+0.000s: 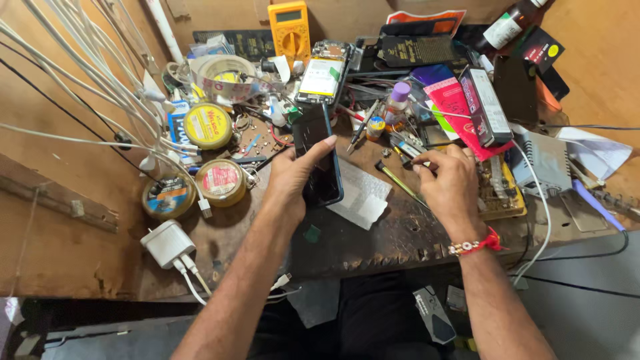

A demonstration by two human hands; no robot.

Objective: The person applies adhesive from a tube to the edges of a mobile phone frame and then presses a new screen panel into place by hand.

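Observation:
My left hand grips a dark smartphone with a blue edge, holding it screen-up above the worn wooden bench, thumb laid across the glass. My right hand rests on the bench to the right, fingers curled among small tools; its fingertips touch a thin tool beside a yellow-green handled screwdriver. Whether it grips that tool is unclear. A white cloth pad lies between the hands. An opened phone with a bare battery lies behind the held phone.
Round tins and a tape roll crowd the left, under hanging white cables. A yellow multimeter stands at the back. Boxes, a pink packet, bottles and a grey device fill the right. A white charger sits front left.

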